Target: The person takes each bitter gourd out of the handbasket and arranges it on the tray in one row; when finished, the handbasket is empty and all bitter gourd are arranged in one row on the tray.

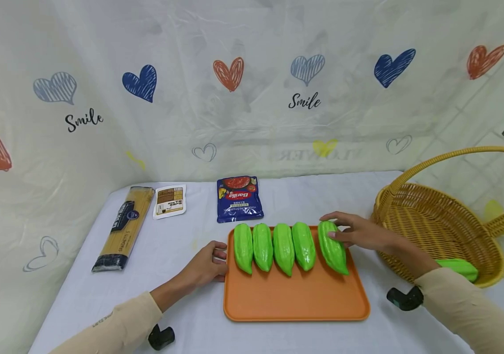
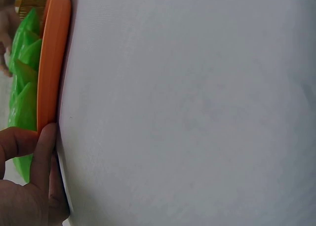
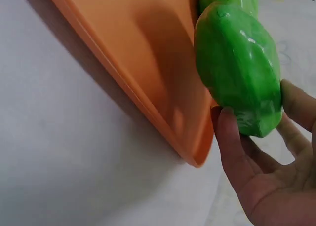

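Note:
An orange tray (image 1: 296, 297) lies on the white cloth, with several glossy green ridged fruits (image 1: 283, 249) side by side along its far half, pointed ends toward me. My left hand (image 1: 205, 263) is at the tray's left edge; in the left wrist view its fingers (image 2: 43, 157) pinch the rim. At the right end of the row, my right hand (image 1: 358, 232) holds another green ridged fruit (image 1: 332, 248) by its far end, thumb on one side and fingers on the other. The right wrist view shows that held fruit (image 3: 239, 68) tilted above the tray's corner.
A wicker basket (image 1: 437, 211) with a tall handle stands at the right, one green fruit (image 1: 460, 268) inside. Behind the tray lies a blue Barilla pouch (image 1: 239, 199). Spaghetti (image 1: 124, 228) and a small white-and-brown packet (image 1: 170, 201) lie at the left.

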The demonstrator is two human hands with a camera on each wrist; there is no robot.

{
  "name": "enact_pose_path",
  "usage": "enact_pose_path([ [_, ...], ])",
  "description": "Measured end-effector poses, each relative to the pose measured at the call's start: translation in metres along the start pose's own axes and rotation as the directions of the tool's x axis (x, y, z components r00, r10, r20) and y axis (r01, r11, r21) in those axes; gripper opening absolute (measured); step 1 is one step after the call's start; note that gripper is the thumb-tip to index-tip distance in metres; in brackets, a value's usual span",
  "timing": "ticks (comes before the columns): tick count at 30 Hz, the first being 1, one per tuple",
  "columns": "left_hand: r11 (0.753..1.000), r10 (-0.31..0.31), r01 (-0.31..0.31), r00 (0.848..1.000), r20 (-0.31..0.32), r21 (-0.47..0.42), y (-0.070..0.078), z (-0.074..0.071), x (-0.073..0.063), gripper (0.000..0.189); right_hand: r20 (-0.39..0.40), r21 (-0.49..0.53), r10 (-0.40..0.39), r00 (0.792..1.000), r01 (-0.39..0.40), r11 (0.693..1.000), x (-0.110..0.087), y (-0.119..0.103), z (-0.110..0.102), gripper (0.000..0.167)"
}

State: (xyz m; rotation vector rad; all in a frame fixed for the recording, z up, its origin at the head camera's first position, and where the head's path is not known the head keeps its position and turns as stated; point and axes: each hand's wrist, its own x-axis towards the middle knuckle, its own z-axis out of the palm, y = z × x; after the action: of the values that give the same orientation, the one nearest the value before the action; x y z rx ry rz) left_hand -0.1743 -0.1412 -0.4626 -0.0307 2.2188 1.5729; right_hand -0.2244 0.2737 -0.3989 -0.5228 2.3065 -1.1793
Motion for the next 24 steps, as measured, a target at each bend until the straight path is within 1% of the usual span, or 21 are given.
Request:
enact_pose_path([
  [5, 1.0, 0.001, -0.001, 1.0, -0.001, 0.001, 0.0, 0.0, 0.0, 0.061, -0.013, 0.028, 0.02, 1.0, -0.019, 0.999, 0.008, 0.003, 0.006, 0.055],
  [10, 1.0, -0.008, 0.008, 1.0, -0.001, 0.008, 0.0, 0.001, 0.0, 0.062, -0.014, 0.058, 0.044, 0.999, -0.043, 0.997, 0.014, 0.009, 0.011, 0.062],
  [15, 1.0, 0.0, 0.0, 1.0, -0.001, -0.004, 0.0, 0.001, 0.0, 0.062, -0.012, 0.074, 0.041, 0.999, -0.04, 0.996, 0.018, 0.013, 0.014, 0.068],
  [19, 1.0, 0.006, -0.006, 1.0, 0.002, -0.01, 0.0, 0.001, 0.0, 0.063, -0.011, 0.078, 0.032, 0.999, -0.031, 0.996, 0.018, 0.014, 0.015, 0.069],
  [24, 1.0, 0.001, -0.001, 1.0, 0.001, 0.003, 0.0, 0.0, 0.001, 0.062, -0.022, 0.068, 0.023, 1.0, -0.021, 0.997, 0.02, 0.013, 0.016, 0.067],
])
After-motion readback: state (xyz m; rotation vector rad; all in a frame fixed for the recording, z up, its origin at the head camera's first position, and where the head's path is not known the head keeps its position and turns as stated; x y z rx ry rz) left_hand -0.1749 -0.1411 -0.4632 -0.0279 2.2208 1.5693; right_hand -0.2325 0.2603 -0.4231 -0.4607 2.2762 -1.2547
